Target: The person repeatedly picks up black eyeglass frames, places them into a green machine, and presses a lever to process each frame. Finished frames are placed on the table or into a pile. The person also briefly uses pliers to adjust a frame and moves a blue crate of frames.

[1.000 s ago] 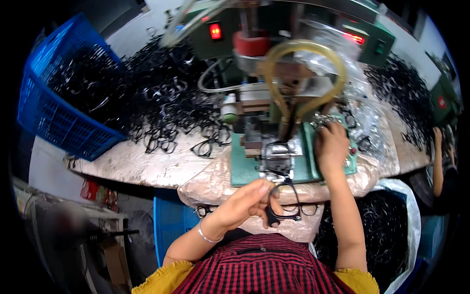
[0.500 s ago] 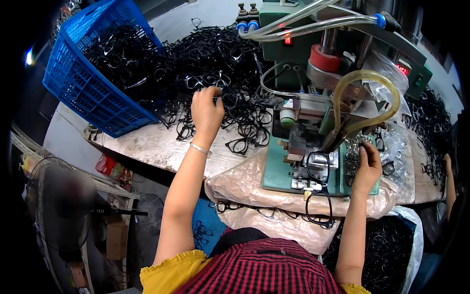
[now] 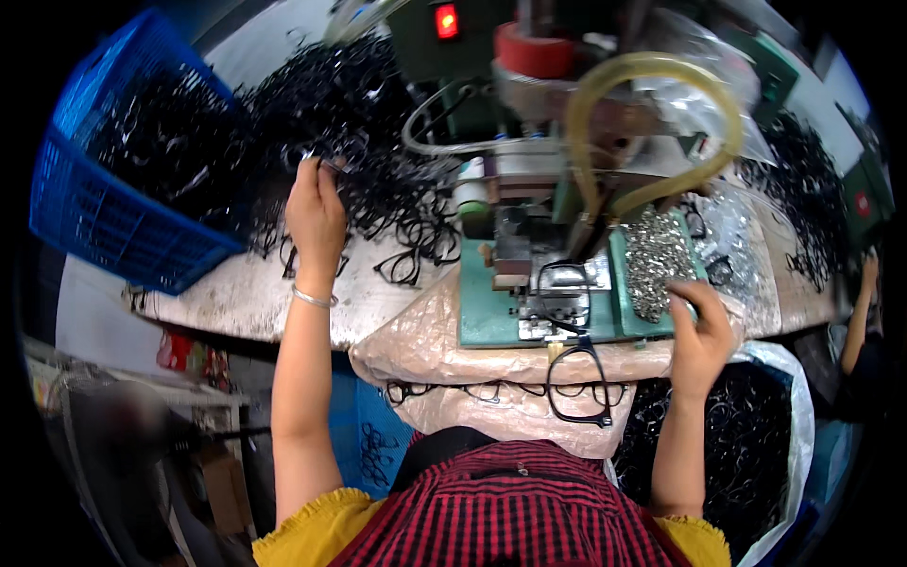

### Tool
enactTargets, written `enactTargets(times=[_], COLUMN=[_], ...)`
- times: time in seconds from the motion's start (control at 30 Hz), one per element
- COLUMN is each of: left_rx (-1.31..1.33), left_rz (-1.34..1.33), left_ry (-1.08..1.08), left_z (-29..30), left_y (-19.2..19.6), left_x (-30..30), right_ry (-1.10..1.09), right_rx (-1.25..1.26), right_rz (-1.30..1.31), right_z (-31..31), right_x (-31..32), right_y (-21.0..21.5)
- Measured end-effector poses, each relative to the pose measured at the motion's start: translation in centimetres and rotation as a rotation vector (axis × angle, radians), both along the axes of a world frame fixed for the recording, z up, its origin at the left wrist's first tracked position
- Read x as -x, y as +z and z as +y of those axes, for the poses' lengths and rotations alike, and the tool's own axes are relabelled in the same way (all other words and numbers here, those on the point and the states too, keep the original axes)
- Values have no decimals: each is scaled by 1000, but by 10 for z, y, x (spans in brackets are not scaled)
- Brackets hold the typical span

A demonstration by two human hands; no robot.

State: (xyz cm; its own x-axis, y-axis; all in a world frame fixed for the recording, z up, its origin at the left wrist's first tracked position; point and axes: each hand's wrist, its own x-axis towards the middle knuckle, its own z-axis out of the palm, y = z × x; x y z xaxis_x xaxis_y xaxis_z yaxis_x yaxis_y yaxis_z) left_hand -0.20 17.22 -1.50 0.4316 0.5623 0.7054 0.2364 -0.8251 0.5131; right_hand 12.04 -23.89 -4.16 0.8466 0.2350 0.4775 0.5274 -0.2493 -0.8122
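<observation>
The person sat at a green machine (image 3: pixel 567 236) on a worn table (image 3: pixel 236 302). The left hand (image 3: pixel 315 215) was stretched out to the big pile of black glasses frames (image 3: pixel 378 189) and its fingers were curled around one frame from that pile, pinching it at the top. The right hand (image 3: pixel 701 333) rested at the edge of the machine's green plate, right by a heap of tiny shiny metal bits (image 3: pixel 654 257). Its fingers were bent, but I could not tell if they held one of those bits or nothing at all.

One frame (image 3: pixel 565 283) already sat in the middle of the machine, and another black frame (image 3: pixel 578 383) hung down over the front edge, near the person's red checked shirt (it looked finished with, but that is only my guess).

It looked like the picking-up step: one hand fetching a new frame, the other by the little metal parts. The next move would likely need the left hand to lift its frame free without dragging the tangled ones along, then bring it over to the machine.

A blue basket (image 3: pixel 113 217) with more frames stood to the left. A white sack (image 3: pixel 789 416) of frames sat low on the right.
</observation>
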Motion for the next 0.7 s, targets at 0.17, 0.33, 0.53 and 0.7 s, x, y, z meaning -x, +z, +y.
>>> enactTargets(times=[0.17, 0.33, 0.53, 0.7], left_rx=[112, 730, 240, 208], left_rz=[-23, -255, -579, -628], left_ry=[56, -293, -923, -1019], left_z=[-24, -84, -148, -152], left_y=[-65, -86, 48, 44], left_x=[-6, 19, 5, -4], right_ry=[272, 277, 365, 374], right_rx=[-221, -430, -502, -508], right_rz=[121, 305, 353, 474], right_z=[86, 93, 96, 85], right_x=[-13, 4, 15, 36], right_y=[18, 18, 35, 55])
